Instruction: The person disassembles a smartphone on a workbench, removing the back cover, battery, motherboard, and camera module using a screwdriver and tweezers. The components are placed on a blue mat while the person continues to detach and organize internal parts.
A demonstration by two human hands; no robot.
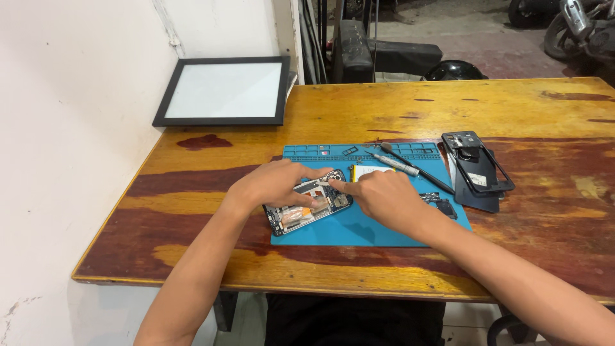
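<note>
Blue work mat (378, 227) is lying on the wooden desk (359, 115), carrying an opened phone (307, 202) with its insides showing. Left hand (272, 184) is resting over the phone's left part, fingers curled down on it. Right hand (384, 195) is pressing an extended forefinger against the phone's right edge, other fingers folded. Screwdriver (400, 164) and a black back cover (477, 170) are lying just beyond.

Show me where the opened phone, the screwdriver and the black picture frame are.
opened phone (291, 216), head view, on its exposed lower end.
screwdriver (398, 164), head view, on its silver handle.
black picture frame (221, 121), head view, on its bottom edge.
</note>
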